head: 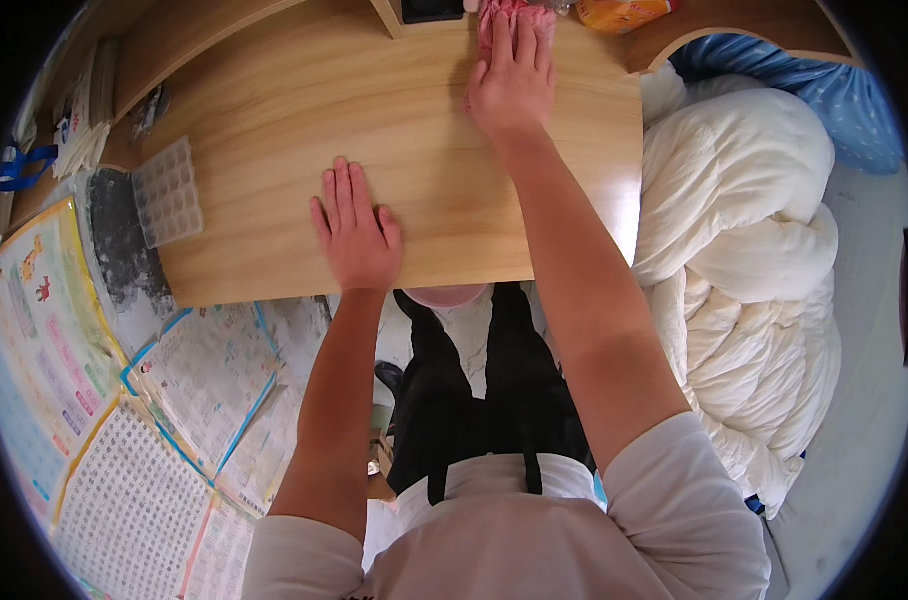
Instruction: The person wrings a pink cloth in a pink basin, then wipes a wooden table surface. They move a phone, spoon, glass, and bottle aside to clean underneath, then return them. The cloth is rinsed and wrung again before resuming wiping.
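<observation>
My right hand [512, 94] lies on a crumpled pink cloth [491, 22] at the back of the wooden desktop [424, 112]. Its fingers point away from me and press the cloth down, and part of the cloth is hidden under the palm. My left hand [360, 232] rests palm down on the bare wood near the front edge, fingers apart, holding nothing. To its left, a clear plastic tray with round compartments [169, 191] sits at the desk's left side.
Behind the cloth stand an orange package [623, 13] and a black object [432, 9]. White bedding [739, 187] is heaped right of the desk. Printed posters [206, 382] cover the left wall. A pink basin [448, 295] shows partly under the front edge.
</observation>
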Demonstrator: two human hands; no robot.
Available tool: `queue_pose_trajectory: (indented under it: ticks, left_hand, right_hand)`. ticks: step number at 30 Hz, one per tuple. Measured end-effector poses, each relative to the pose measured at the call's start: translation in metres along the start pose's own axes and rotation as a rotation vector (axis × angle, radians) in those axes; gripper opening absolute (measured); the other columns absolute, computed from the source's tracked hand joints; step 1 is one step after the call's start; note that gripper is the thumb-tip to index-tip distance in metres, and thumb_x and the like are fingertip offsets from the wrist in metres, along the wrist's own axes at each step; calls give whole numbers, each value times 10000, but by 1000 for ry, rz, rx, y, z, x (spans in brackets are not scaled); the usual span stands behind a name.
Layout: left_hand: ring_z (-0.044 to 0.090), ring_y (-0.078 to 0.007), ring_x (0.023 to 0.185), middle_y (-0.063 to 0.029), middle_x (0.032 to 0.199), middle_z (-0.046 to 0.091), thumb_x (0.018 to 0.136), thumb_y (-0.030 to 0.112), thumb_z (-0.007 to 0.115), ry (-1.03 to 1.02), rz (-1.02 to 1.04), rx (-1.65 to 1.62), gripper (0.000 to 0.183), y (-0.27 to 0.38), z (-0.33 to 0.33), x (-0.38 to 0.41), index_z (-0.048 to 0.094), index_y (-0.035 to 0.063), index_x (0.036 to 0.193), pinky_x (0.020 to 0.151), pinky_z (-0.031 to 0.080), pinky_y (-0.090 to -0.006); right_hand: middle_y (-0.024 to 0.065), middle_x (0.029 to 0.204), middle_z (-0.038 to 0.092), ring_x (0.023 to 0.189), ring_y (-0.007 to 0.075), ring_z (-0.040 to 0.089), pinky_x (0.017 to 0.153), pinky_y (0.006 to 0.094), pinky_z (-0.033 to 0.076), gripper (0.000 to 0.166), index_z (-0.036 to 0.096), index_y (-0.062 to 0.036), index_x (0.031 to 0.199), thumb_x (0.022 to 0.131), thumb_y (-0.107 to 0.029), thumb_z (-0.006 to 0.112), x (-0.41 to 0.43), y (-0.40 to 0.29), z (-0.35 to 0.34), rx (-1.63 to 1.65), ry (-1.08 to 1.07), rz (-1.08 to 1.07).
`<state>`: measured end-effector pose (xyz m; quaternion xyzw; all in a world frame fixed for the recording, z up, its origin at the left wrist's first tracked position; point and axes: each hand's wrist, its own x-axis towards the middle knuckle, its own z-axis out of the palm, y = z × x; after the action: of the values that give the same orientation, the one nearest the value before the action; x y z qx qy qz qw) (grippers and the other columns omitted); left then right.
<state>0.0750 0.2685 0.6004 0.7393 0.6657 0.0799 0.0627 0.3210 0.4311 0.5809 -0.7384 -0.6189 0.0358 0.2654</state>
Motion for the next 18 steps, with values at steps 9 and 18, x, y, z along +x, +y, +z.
queue_pose_trajectory:
  ticks: [9, 18]
  left_hand:
    - [245, -335, 1714, -120, 1854, 286, 1047, 267, 492, 14, -2, 23, 760, -4, 0, -6, 326, 44, 1754, 1383, 120, -592]
    - [227, -332, 1720, -125, 1859, 270, 1044, 257, 491, -13, -33, 4, 761, -11, 3, -11, 326, 39, 1753, 1385, 106, -592]
  right_hand:
    - [184, 1777, 373, 1648, 400, 316, 1354, 558, 258, 740, 426, -173, 1727, 1025, -269, 641, -7, -22, 1, -37, 3, 26]
    - [234, 1755, 416, 1624, 454, 375, 1339, 578, 318, 639, 550, -135, 1655, 1025, -200, 629, -115, 10, -58, 63, -43, -162]
